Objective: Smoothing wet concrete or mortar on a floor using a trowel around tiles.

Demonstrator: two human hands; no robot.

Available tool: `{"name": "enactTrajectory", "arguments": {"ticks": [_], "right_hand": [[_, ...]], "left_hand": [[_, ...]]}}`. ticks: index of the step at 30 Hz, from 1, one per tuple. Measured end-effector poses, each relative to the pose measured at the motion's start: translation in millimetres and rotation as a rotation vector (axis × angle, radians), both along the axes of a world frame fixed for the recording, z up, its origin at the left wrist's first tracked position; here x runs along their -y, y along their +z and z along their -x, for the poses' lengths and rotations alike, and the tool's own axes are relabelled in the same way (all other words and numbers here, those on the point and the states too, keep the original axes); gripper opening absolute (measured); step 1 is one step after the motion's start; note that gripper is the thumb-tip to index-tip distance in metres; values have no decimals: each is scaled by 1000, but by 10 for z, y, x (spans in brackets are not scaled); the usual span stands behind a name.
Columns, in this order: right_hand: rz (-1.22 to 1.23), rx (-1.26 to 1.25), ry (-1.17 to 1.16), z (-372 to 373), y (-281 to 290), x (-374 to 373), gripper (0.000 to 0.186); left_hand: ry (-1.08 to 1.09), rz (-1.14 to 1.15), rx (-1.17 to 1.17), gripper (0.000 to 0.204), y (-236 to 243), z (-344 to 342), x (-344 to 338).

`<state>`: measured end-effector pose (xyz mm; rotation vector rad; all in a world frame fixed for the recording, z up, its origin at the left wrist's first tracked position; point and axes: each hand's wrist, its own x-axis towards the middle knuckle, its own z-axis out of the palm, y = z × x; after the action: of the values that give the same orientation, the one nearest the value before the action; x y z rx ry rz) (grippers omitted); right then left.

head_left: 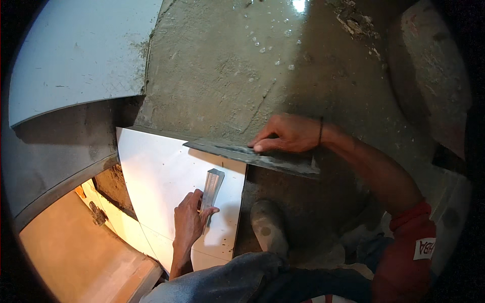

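Observation:
My right hand [283, 134] is closed on a long grey steel trowel [298, 164], smeared with mortar, at the meeting of the wet grey mortar bed [212, 65] and a white tile [146, 166]. Below it, my left hand [194, 214] is closed round a short silver metal bar [213, 184], which lies at a slant over the tile. The tile has dark specks and a thin line across its lower part.
A pale panel [76, 50] is at the upper left above a grey ledge [60, 141]. An orange-lit surface [70, 242] and a strip of exposed soil [111, 187] are at the lower left. My boot [268, 227] stands right of the tile.

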<state>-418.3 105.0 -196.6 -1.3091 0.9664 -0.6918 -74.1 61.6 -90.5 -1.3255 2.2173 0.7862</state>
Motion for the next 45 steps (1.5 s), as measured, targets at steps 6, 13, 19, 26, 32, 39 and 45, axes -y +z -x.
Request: {"name": "enactTrajectory", "arguments": {"ticks": [6,13,19,26,32,39,45], "right_hand": [[-129,-49,40,479,234,-416,43],[-175,13,-25,302,182,-364,34],[-22,-22,-77,231,-27,-178,36],[-59,-213,-421,848,220,-348,35],[13,5,-256,323,320,-255,33],[-336,-136,-1,41,8,22,37],[-191,-88,-262,369,214,-261,40]], "left_hand": [[15,-15,-18,47,-5,-30,18],[-36,11,-29,49,1,-28,21],[11,13,-46,50,2,-39,-19],[-1,18,-8,51,14,-51,-25],[-16,17,-1,53,31,-27,-15],[-2,31,-14,53,26,-43,-26],[20,38,-14,52,32,-54,-28]]}}
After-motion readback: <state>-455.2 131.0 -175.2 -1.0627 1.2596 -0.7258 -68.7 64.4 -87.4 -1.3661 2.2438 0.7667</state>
